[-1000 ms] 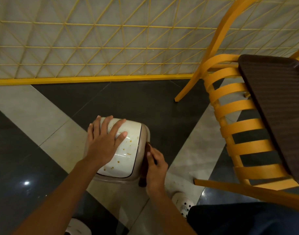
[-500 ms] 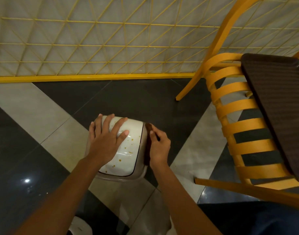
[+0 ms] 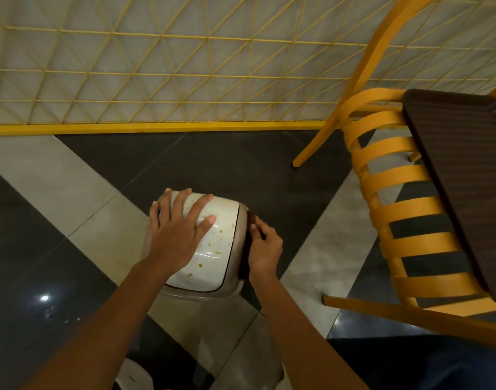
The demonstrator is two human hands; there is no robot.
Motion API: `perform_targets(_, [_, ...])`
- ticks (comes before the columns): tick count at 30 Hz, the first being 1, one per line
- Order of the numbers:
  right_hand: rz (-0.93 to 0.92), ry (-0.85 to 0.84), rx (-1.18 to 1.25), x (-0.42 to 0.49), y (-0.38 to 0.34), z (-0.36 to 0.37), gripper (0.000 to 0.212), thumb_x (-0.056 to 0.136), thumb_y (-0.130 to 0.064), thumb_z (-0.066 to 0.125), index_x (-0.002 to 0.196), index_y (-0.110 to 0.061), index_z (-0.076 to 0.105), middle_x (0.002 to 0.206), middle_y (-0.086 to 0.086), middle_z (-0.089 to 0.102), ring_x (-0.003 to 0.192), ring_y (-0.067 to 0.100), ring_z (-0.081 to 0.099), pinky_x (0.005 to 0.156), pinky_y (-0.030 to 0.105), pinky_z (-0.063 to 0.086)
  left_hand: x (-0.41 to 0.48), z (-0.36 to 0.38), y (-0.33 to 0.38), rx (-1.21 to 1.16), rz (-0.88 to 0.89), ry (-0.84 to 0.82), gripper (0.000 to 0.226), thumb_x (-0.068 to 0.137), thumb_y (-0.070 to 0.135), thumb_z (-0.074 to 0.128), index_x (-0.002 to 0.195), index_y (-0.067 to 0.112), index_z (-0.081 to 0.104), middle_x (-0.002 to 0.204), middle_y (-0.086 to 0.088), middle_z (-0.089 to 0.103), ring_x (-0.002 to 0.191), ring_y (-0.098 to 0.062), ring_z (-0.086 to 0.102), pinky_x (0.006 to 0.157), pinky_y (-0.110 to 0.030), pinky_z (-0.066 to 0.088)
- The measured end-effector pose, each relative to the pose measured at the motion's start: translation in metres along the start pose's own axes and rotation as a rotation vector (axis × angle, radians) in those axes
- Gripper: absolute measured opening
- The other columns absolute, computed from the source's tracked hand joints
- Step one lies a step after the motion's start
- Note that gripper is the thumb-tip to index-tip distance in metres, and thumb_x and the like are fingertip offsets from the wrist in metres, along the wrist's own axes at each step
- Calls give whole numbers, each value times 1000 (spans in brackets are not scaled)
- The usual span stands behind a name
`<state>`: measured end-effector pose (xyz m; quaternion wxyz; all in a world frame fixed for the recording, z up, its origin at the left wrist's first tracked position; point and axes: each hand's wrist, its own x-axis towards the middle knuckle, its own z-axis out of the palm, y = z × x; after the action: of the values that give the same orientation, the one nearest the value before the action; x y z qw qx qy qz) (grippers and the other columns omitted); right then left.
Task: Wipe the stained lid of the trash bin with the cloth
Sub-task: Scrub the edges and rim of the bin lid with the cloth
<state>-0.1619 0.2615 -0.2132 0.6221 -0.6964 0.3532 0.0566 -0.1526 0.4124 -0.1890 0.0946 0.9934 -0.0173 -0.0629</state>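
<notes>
Tiled floor (image 3: 72, 178) | 1 stained lid (image 3: 213, 249) | left hand (image 3: 176, 235) flat, released | right hand (image 3: 265, 249) grasping 1 cloth (image 3: 251, 218)

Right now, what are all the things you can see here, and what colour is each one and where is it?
trash bin: one, beige, on the floor in the middle.
lid: one, white with orange-brown stains, on top of the bin.
cloth: one, dark brown, at the bin's right edge, mostly hidden by the right hand.
chair: one, yellow slatted, on the right.
tray: one, dark brown, lying on the chair.
fence: one, yellow wire grid, along the back.
floor: dark and light grey tiles.
shoe: one, white, bottom edge, partly cut off.
left hand: flat on the lid, fingers spread.
right hand: at the bin's right side, gripping the cloth.
</notes>
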Motion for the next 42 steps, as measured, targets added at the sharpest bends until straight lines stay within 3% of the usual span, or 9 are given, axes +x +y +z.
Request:
perform_targets(9, [-18,5,-38,16,-11,6,26,91,-14,50,113,-20,63,115,3,61,105,16,55,100,39,45,0,2,4,-24,-45,10,70,81,63,3,141,37,28,149,-8,26,140,-34,12,111,-53,10])
perform_targets(16, [-13,23,32,-29,21,-11,25,91,-15,51,111,-23,64,95,-13,58,93,9,56,94,34,47,-1,3,3,-30,-42,19,69,82,62,6,140,36,30,148,-9,29,139,-35,16,110,-54,12])
perform_targets(19, [-9,48,73,-60,38,-21,26,90,-10,52,111,-19,63,98,-5,59,92,4,54,93,28,44,-1,4,2,-14,-36,23,67,83,61,9,139,34,35,146,-10,33,138,-37,21,109,-56,15])
perform_targets(22, [-11,54,62,-51,32,-18,26,91,-9,50,112,-18,63,100,-4,57,95,10,53,90,24,41,0,4,3,-15,-31,28,66,83,61,9,139,34,35,146,-11,33,138,-38,21,109,-56,15])
perform_targets(27, [-16,21,52,-25,17,-8,25,91,-14,51,109,-24,65,97,-11,59,98,13,57,94,35,47,-1,2,3,-23,-47,14,70,81,62,3,141,37,29,149,-8,28,140,-35,15,111,-53,11])
perform_targets(30, [-9,11,36,-46,31,-18,27,91,-13,49,113,-22,62,94,-14,55,96,11,54,93,30,43,-1,2,2,-4,-32,22,71,83,65,3,139,35,33,146,-10,33,137,-37,21,109,-55,16])
perform_targets(34, [51,39,43,-69,50,-25,25,90,-11,52,108,-23,64,96,-6,59,97,13,55,89,27,43,-2,0,3,-15,-35,14,70,82,64,4,140,36,33,147,-10,32,138,-37,20,109,-55,15])
perform_targets(37, [41,36,35,-54,40,-20,25,90,-11,51,109,-22,64,102,-4,59,99,14,55,96,33,44,-2,0,3,-14,-33,8,71,80,63,2,141,38,27,150,-8,27,140,-35,15,111,-53,11])
perform_targets(42, [15,-3,6,-7,1,-5,26,92,-13,50,112,-19,63,102,-5,56,97,15,54,99,40,45,0,1,2,-4,-18,9,65,85,61,10,138,34,37,144,-12,37,135,-39,26,107,-57,19])
